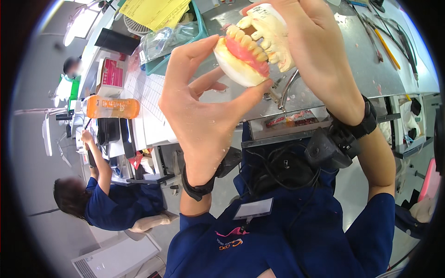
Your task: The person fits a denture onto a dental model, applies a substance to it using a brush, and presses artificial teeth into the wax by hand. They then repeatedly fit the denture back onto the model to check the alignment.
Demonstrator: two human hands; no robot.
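Between the thumb and fingers of my left hand [197,104] is a denture on a pale plaster cast [236,72]; it has a row of yellowish teeth and a pink gum part. My right hand [320,58] grips a second plaster dental cast [280,41], cream-coloured, with teeth and handwriting on its base. Both casts are raised above the metal worktop, close together, the teeth turned toward each other. Whether they touch is hard to tell. Some right-hand fingers are hidden behind the cast or cut off by the top edge.
A teal basket [204,28] with bags and yellow papers [155,14] stands at the far left. An orange bottle [113,107] lies nearby. At the right, an orange-handled tool [390,55] and cables rest on the worktop [366,83]. Below is an open drawer [296,124]. A co-worker [111,204] sits left.
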